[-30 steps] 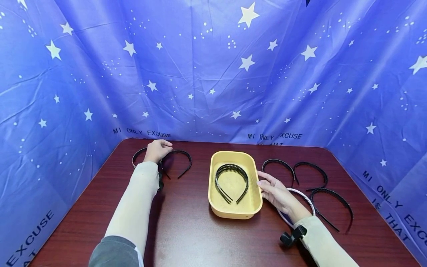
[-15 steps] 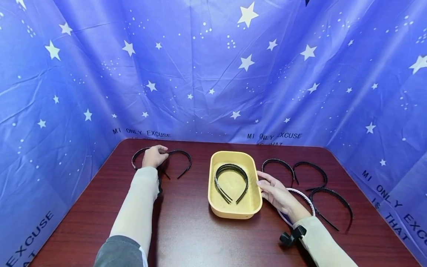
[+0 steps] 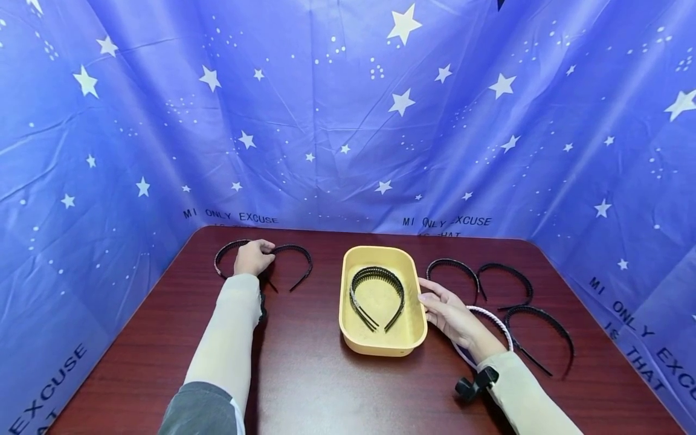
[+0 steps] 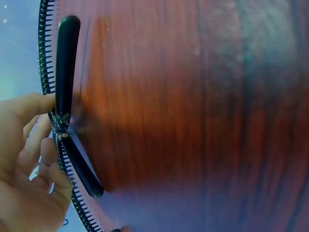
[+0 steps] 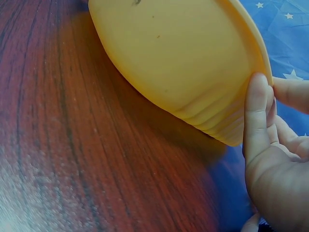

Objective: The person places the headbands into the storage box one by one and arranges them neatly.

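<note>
In the head view my left hand is at the far left of the table, where two black toothed headbands meet. Its fingers pinch a headband, seen close up in the left wrist view; the fingertips are partly hidden behind the band's smooth ends. The other headband lies just right of this hand. My right hand holds the right rim of a yellow plastic tub, and the right wrist view shows the thumb on its wall. Black headbands lie stacked in the tub.
Right of the tub lie black headbands and a pale braided headband, partly under my right hand and forearm. The dark red wooden table ends at a blue star-printed curtain at the back and sides.
My left hand has come down slightly and moved a little left and nearer, onto the headbands, its fingers drawing together. The right hand and tub stay put.
</note>
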`<state>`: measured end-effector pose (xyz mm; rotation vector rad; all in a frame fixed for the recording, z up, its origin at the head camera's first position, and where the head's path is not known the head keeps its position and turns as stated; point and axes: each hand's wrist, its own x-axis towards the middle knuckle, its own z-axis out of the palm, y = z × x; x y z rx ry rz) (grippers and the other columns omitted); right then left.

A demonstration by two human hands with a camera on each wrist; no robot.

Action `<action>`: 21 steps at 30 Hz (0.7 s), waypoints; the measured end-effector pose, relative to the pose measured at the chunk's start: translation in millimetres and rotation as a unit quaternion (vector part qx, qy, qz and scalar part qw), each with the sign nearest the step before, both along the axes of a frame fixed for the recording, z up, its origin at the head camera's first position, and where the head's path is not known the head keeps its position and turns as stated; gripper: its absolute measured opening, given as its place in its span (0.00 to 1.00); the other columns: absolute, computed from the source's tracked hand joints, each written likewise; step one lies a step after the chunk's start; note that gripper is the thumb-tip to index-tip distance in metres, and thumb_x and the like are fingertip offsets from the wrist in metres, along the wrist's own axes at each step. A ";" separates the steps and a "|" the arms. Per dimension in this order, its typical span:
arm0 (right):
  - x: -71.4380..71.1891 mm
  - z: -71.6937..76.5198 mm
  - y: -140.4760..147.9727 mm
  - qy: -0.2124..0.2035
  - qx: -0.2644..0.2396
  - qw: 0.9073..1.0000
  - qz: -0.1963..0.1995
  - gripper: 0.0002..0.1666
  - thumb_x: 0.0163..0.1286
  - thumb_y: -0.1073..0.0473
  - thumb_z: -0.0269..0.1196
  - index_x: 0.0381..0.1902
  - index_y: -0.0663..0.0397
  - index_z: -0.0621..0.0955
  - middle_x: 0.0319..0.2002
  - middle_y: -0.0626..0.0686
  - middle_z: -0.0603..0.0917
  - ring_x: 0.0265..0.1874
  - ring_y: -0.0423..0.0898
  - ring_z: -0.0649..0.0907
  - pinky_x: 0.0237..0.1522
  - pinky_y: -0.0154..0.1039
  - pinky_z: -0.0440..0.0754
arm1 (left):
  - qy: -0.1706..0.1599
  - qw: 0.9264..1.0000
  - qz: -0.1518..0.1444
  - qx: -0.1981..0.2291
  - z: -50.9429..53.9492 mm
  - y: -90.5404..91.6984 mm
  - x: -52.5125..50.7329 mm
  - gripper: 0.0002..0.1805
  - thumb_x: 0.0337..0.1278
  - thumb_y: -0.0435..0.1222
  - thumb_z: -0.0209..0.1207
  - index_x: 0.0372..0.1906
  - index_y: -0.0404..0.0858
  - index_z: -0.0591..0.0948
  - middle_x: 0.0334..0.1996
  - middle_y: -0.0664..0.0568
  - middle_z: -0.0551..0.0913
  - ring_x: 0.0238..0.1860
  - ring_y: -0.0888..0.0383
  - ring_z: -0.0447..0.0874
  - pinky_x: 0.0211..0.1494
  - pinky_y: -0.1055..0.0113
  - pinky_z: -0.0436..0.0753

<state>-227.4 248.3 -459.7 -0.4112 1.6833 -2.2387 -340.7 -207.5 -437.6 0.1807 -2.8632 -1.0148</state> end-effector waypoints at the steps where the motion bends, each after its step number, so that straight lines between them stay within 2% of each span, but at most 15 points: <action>1: 0.0 0.0 0.0 0.000 -0.001 1.000 0.000 0.36 0.78 0.70 0.49 0.75 0.74 0.46 0.45 0.53 0.84 0.40 0.41 0.84 0.40 0.34 0.84 | 0.003 1.000 0.001 -0.001 -0.1 0.4 -0.6 0.16 0.64 0.33 0.63 0.55 0.37 0.83 0.54 0.42 0.84 0.54 0.43 0.80 0.58 0.48 0.78; 9: -0.1 -0.9 -0.1 -0.001 -0.004 1.000 0.000 0.37 0.78 0.70 0.50 0.75 0.74 0.46 0.45 0.53 0.84 0.39 0.41 0.84 0.39 0.34 0.84 | 0.017 1.000 0.011 0.006 -2.4 1.4 -6.9 0.12 0.64 0.36 0.65 0.50 0.38 0.86 0.47 0.45 0.87 0.49 0.46 0.84 0.55 0.49 0.79; 16: 0.3 -0.2 0.2 0.002 -0.003 1.000 0.002 0.37 0.78 0.70 0.49 0.75 0.74 0.46 0.46 0.53 0.84 0.41 0.42 0.84 0.41 0.34 0.84 | 0.066 0.998 -0.017 0.001 -3.8 1.6 -12.4 0.12 0.64 0.38 0.64 0.47 0.35 0.88 0.41 0.41 0.88 0.43 0.44 0.85 0.50 0.50 0.81; 21: 0.5 0.2 0.4 0.003 -0.004 1.000 0.003 0.37 0.78 0.70 0.49 0.75 0.74 0.45 0.46 0.53 0.84 0.41 0.42 0.84 0.41 0.34 0.84 | 0.083 0.996 -0.034 0.000 -1.2 1.7 -12.9 0.13 0.64 0.37 0.64 0.47 0.33 0.88 0.41 0.39 0.88 0.44 0.42 0.85 0.51 0.49 0.80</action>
